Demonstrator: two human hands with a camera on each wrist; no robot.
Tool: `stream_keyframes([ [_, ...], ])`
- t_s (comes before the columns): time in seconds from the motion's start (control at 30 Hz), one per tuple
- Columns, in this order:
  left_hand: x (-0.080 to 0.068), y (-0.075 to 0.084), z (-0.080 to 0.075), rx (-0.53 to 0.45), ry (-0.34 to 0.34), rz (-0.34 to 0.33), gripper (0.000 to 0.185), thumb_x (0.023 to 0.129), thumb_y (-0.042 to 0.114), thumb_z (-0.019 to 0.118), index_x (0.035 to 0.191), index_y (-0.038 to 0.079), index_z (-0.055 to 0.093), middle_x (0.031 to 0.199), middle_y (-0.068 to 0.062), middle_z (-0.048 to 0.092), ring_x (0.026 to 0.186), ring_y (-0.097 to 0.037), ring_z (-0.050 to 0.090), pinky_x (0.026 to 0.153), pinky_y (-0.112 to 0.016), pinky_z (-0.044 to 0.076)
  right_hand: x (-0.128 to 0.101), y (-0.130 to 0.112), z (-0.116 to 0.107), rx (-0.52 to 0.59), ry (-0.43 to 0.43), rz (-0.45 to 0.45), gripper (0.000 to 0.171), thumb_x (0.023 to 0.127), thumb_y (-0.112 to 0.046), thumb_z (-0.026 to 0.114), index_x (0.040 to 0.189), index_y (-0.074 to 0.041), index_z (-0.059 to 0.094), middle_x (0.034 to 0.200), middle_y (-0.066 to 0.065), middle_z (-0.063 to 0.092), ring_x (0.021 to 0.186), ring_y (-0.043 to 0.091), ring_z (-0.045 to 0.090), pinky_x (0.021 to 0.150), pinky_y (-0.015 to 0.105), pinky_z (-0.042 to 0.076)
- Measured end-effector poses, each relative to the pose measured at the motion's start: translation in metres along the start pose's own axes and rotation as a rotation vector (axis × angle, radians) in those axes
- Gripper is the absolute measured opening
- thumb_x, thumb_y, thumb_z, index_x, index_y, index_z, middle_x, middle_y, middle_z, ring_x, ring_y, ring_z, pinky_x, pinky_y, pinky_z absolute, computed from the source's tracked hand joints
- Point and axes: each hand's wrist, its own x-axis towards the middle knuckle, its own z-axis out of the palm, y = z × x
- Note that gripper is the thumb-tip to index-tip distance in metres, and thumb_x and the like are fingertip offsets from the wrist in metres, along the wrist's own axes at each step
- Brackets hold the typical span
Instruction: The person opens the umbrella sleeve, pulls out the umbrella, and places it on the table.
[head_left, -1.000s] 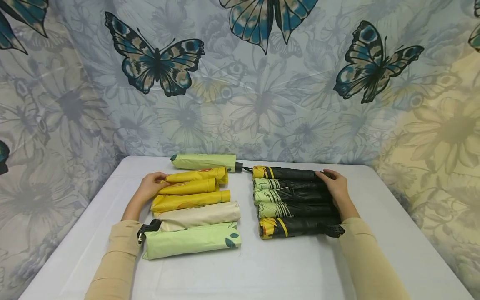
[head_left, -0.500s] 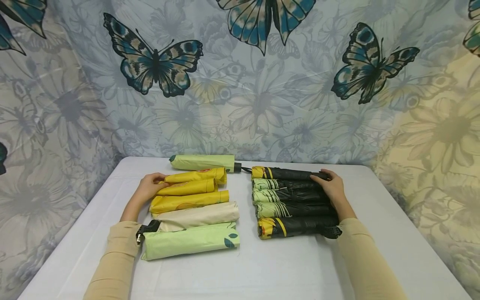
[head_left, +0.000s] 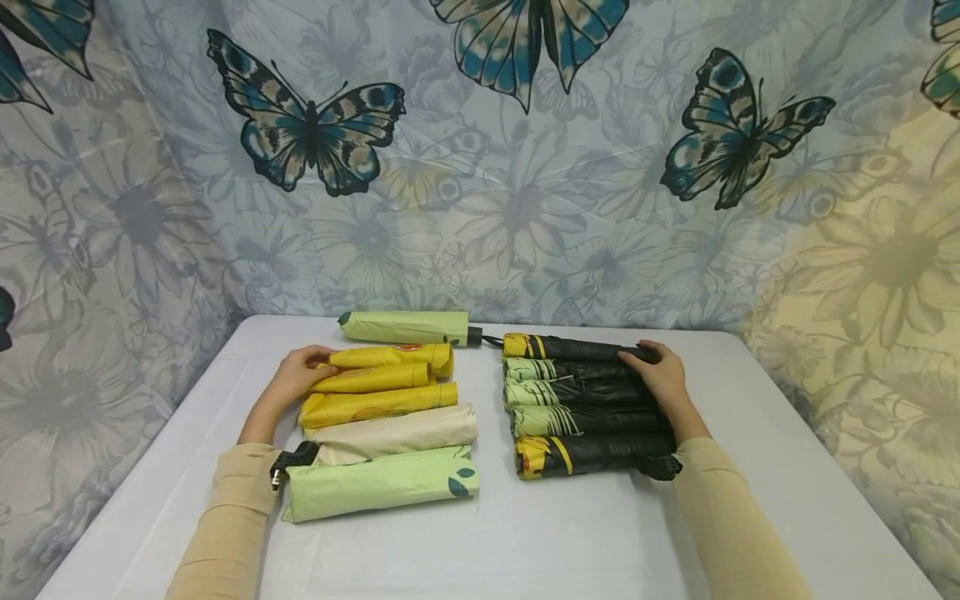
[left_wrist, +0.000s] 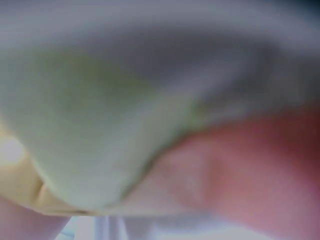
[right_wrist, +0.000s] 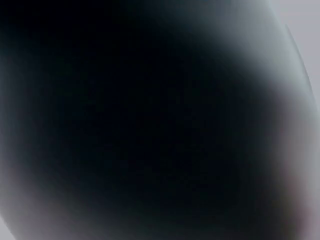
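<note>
My left hand [head_left: 298, 375] holds the left end of the farthest yellow umbrella sleeve [head_left: 397, 357], its thumb at the second yellow sleeve [head_left: 378, 377]. Nearer lie a third yellow sleeve [head_left: 382, 403], a cream sleeve [head_left: 397, 432] and a light green sleeve [head_left: 382, 483] with dark leaves. On the right, my right hand [head_left: 663, 379] grips the right end of the farthest black folded umbrella [head_left: 577, 347], which has a yellow-patterned tip. Several black umbrellas [head_left: 600, 421] lie in a row below it, tips green or yellow. Both wrist views are badly blurred.
A light green umbrella [head_left: 408, 327] with a black handle end and strap lies at the back, just beyond the yellow sleeves. A white-covered table [head_left: 480, 550] bears everything. Behind it hangs a butterfly-print cloth [head_left: 517, 183].
The farthest yellow sleeve has shifted toward me, close against the second one, with my left hand at its end. My right hand has slid slightly left on the black umbrella.
</note>
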Motion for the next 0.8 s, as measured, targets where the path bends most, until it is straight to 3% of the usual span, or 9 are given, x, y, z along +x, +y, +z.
stream_keyframes([
  [0.23, -0.003, 0.008, -0.004, -0.054, -0.040, -0.009, 0.051, 0.097, 0.021, 0.060, 0.140, -0.002, 0.046, 0.138, -0.031, 0.049, 0.125, -0.048, 0.051, 0.102, -0.054, 0.048, -0.002, -0.002, -0.001, 0.054, 0.020, 0.007, 0.071, 0.093, -0.033, 0.064, 0.150, -0.001, 0.035, 0.151, 0.029, 0.037, 0.136, 0.041, 0.041, 0.112, 0.051, 0.038],
  [0.43, -0.004, 0.014, -0.010, -0.080, -0.064, -0.003, 0.061, 0.098, 0.024, 0.060, 0.148, -0.002, 0.035, 0.146, -0.032, 0.039, 0.132, -0.050, 0.042, 0.108, -0.058, 0.041, -0.003, -0.010, 0.000, 0.093, 0.071, 0.007, 0.077, 0.095, -0.036, 0.061, 0.154, -0.002, 0.025, 0.159, 0.023, 0.024, 0.147, 0.041, 0.024, 0.120, 0.053, 0.027],
  [0.8, 0.013, 0.027, -0.027, -0.028, -0.047, -0.041, 0.067, 0.101, 0.032, 0.054, 0.153, 0.001, 0.024, 0.153, -0.031, 0.029, 0.140, -0.049, 0.031, 0.112, -0.062, 0.034, -0.007, -0.038, 0.014, 0.241, 0.107, -0.043, 0.076, 0.096, -0.032, 0.061, 0.154, 0.000, 0.023, 0.161, 0.019, 0.022, 0.151, 0.033, 0.020, 0.121, 0.049, 0.027],
])
